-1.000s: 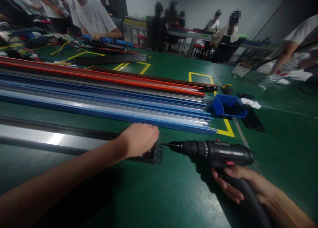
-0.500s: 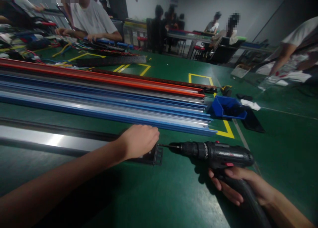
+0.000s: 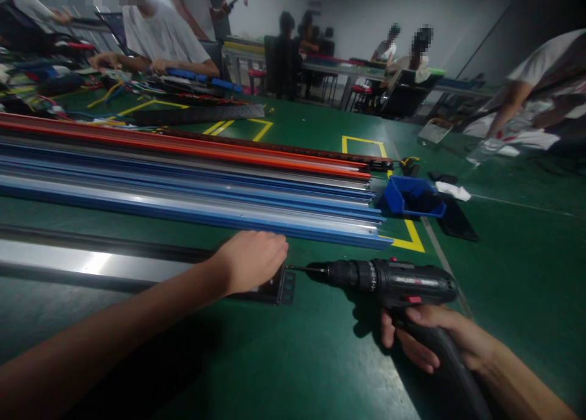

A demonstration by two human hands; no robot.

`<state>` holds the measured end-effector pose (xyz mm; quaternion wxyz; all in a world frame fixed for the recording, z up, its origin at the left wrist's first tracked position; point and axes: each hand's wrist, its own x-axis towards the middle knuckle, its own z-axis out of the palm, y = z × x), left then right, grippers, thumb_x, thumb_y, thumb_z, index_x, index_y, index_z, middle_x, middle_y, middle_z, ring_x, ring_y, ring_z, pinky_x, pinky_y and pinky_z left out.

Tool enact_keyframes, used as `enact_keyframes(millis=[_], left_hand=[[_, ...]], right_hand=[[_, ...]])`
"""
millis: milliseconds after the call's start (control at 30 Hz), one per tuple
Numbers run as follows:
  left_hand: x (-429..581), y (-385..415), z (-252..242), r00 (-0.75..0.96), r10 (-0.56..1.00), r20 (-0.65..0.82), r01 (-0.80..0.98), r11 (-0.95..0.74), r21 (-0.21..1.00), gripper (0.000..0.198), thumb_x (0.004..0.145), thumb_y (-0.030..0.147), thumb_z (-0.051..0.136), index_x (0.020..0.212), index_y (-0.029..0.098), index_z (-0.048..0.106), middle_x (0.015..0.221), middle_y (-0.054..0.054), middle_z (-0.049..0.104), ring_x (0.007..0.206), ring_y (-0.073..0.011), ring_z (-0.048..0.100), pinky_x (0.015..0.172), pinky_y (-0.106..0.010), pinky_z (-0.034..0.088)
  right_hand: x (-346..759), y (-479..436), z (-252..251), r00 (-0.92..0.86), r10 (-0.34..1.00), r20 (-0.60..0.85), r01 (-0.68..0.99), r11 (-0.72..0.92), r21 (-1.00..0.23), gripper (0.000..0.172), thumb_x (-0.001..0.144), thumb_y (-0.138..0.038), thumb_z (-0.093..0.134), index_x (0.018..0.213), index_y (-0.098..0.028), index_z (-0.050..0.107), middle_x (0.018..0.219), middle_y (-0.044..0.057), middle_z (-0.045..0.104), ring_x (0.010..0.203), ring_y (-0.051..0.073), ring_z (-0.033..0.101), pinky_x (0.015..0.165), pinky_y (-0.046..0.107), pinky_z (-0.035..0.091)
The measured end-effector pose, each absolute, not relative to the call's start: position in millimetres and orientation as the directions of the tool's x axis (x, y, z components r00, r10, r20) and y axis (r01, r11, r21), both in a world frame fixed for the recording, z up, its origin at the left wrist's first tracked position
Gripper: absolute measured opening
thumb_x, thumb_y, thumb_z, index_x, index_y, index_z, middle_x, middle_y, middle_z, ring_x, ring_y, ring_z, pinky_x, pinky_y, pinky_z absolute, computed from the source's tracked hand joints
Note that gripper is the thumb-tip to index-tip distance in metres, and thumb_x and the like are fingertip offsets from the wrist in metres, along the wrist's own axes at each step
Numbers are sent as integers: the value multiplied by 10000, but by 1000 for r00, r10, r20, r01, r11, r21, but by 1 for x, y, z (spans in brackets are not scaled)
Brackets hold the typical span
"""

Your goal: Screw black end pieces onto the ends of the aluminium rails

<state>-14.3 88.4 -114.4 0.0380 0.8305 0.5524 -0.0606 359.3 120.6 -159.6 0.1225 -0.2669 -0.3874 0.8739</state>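
My right hand [image 3: 439, 337] is wrapped round the handle of a black cordless drill [image 3: 403, 281], which lies level and points left. Its long thin bit [image 3: 300, 268] reaches the end of a dark metal profile with a bright silver face [image 3: 91, 262]. A small black end plate with square holes [image 3: 287, 287] sits at that end. My left hand [image 3: 256, 260] is closed over the profile just behind the end plate, its fingers curled over the far side, where the fingertips are hidden.
Beyond the profile lie long blue rails [image 3: 206, 206] and orange rails [image 3: 229, 148]. A blue bin [image 3: 414, 197] with dark parts stands at their right end, beside a white cloth [image 3: 452, 191]. Across the green table [image 3: 320, 347] a person in a white shirt [image 3: 165, 32] works among wires.
The view has shifted slightly, so the table's contents appear a little further left. Both hands keep their hold, and the bit stays at the profile's end. A standing person has appeared at the back left.
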Motion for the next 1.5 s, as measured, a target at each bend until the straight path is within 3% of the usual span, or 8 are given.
enact_keyframes(millis=[233,533,900,1500], left_hand=[[-16,89,-118,390,911,-134,918,-397,-29,371,1029,237,321,1039,163,684,1028,-116,737,880,-256,714,680,-347,520],[-15,88,-116,377,916,-135,924,-381,-5,371,1032,232,320,1022,181,687,1031,-109,740,873,-257,713,695,-360,525],[-15,89,-116,383,914,-134,920,-390,-27,354,1020,226,328,962,174,674,939,-102,730,830,-276,712,649,-370,509],[-13,89,-115,374,920,-119,926,-378,-9,379,1024,221,307,963,171,678,950,-98,739,845,-293,721,662,-401,525]], right_hand=[[359,121,-159,-842,403,-359,-23,-691,-722,326,906,-387,664,1032,-101,757,882,136,755,438,41,507,488,178,519],[360,121,-159,-831,399,-387,-5,-701,-713,317,889,-370,658,998,-89,756,817,82,713,436,36,482,486,177,507],[358,119,-156,-820,410,-400,-11,-709,-706,309,886,-364,660,956,-76,745,780,65,673,414,34,446,466,182,488],[362,122,-161,-822,401,-404,-12,-722,-692,324,892,-350,667,1010,-62,757,810,100,699,444,48,520,484,187,529]])
